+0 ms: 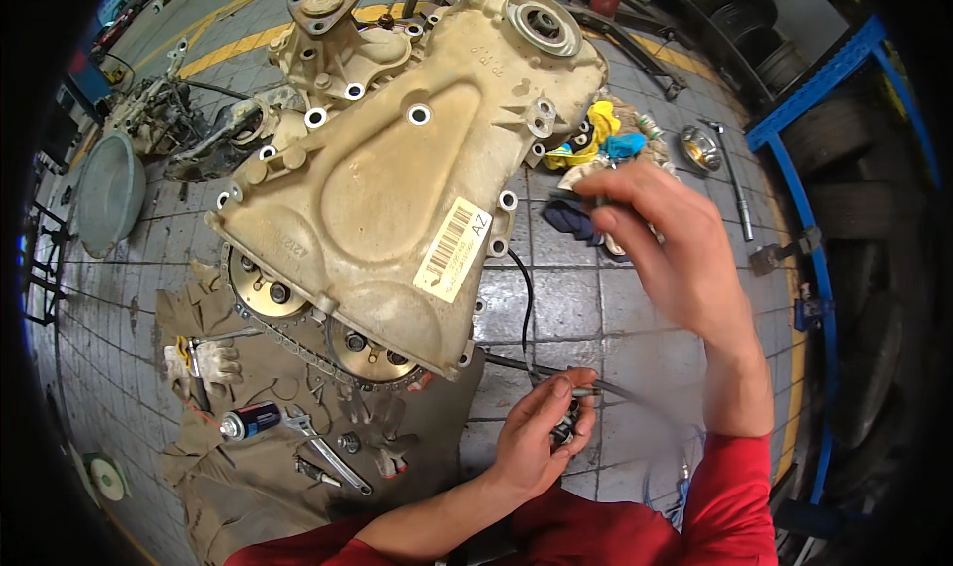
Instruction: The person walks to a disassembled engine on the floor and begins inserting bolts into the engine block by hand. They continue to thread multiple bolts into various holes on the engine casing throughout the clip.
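The engine's big tan timing cover point(397, 179) fills the middle, with a barcode label point(453, 246) on its near right part. Several bolt holes along its rim show no bolts. My left hand point(541, 429) is closed below the cover around small dark metal pieces that look like bolts point(564, 431); one slim shank sticks out past the thumb. My right hand point(667, 243) is raised to the right of the cover, apart from it. Its thumb and fingertips are drawn together, and whatever is between them is too small to name.
A timing chain point(298, 340) and sprockets point(266, 286) show below the cover. On a brown cloth point(238, 506) lie an adjustable wrench point(330, 454), a spray can point(250, 421) and gloves point(215, 363). A ratchet point(735, 184), a metal bowl point(699, 149) and a blue tyre rack point(794, 184) stand right.
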### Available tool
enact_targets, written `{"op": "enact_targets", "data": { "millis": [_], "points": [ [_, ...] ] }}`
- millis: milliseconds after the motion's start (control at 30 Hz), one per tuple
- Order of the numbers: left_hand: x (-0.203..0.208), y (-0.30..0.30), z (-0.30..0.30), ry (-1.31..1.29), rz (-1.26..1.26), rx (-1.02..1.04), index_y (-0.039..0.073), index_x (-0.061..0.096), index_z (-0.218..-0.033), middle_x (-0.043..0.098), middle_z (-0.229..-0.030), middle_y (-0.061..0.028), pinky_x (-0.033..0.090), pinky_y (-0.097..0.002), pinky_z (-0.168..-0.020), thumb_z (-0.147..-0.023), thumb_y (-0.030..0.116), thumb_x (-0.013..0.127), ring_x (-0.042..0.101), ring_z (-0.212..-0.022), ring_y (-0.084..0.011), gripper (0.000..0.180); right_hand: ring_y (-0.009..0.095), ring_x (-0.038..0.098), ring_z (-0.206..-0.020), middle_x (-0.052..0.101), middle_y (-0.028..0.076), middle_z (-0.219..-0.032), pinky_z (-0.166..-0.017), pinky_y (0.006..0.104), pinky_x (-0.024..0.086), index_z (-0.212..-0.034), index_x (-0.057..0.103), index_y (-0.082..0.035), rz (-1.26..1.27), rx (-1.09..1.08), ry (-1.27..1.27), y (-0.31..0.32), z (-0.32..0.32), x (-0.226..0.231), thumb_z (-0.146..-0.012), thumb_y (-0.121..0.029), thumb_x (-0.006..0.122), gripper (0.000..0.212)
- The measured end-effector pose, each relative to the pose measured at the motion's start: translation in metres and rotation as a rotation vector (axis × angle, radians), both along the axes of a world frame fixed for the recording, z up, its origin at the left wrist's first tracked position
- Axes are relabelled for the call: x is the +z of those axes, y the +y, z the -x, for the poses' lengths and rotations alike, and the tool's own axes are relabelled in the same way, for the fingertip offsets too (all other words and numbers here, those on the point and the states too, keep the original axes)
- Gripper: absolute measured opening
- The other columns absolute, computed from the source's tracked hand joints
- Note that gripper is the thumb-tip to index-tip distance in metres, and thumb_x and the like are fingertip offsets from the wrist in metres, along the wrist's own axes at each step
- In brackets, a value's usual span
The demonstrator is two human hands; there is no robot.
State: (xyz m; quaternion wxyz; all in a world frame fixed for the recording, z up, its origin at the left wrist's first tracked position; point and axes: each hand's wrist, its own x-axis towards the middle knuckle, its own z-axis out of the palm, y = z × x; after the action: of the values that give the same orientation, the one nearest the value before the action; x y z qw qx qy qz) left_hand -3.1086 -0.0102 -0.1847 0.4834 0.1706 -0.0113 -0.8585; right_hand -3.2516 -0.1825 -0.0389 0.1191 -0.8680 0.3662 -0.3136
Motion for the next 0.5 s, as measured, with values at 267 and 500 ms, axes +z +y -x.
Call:
{"op": "enact_targets", "data": {
  "millis": [267,500],
  "points": [
    [0.006,0.003,-0.012,0.0,0.091,0.02,0.002,0.061,-0.138,0.062,-0.104,-0.0082,0.033,-0.0231,-0.054,-0.116,0.03,0.047,0.052,-0.077,-0.0121,0.038,0.031,0.07,-0.093,0.071,0.014,-0.104,-0.082,0.0378,0.056,-0.12,0.068,0.0,-0.005,0.015,0.065,-0.007,-0.026,0.006,-0.097,-0.004,0.072,0.023],
    [0.006,0.002,-0.016,-0.026,0.071,0.047,0.0,0.06,-0.138,0.06,-0.107,-0.0081,0.033,-0.0231,-0.053,-0.116,0.029,0.047,0.053,-0.078,-0.0122,0.039,0.039,0.07,-0.091,0.069,0.018,-0.097,-0.078,0.0428,0.056,-0.109,0.064,0.0,-0.009,0.018,0.107,-0.012,-0.036,0.007,-0.095,-0.003,0.073,0.017]
  ]
}}
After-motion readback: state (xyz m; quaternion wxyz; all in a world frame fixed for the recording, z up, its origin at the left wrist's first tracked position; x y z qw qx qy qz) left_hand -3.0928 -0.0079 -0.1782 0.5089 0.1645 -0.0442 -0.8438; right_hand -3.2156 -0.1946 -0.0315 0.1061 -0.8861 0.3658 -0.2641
